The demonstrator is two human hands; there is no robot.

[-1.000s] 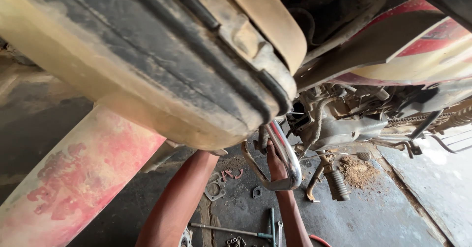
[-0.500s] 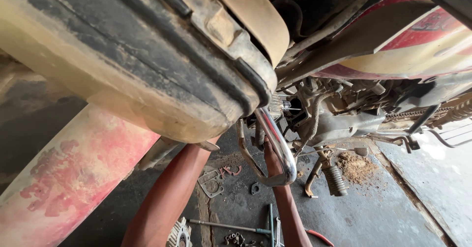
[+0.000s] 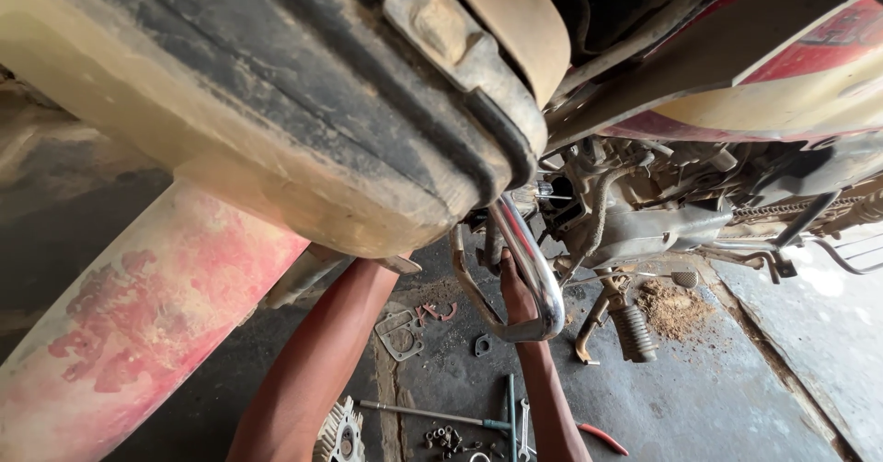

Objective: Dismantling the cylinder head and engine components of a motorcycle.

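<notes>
Right hand (image 3: 515,287) behind chrome guard bar (image 3: 538,269), left hand apparently hidden

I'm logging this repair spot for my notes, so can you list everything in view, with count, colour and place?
Motorcycle seat: one, dusty tan and black, top left.
Fuel tank: one, red and cream, top right.
Engine: one, grimy grey, centre right.
Crash guard: one, chrome, centre.
Kick lever: one, grey, floor right.
Gaskets: a few, grey, floor centre.
T-handle wrench: one, grey-green, bottom.
Sprocket: one, silver, bottom.
Left arm: hand hidden behind seat.
Right hand: against the guard.
</notes>
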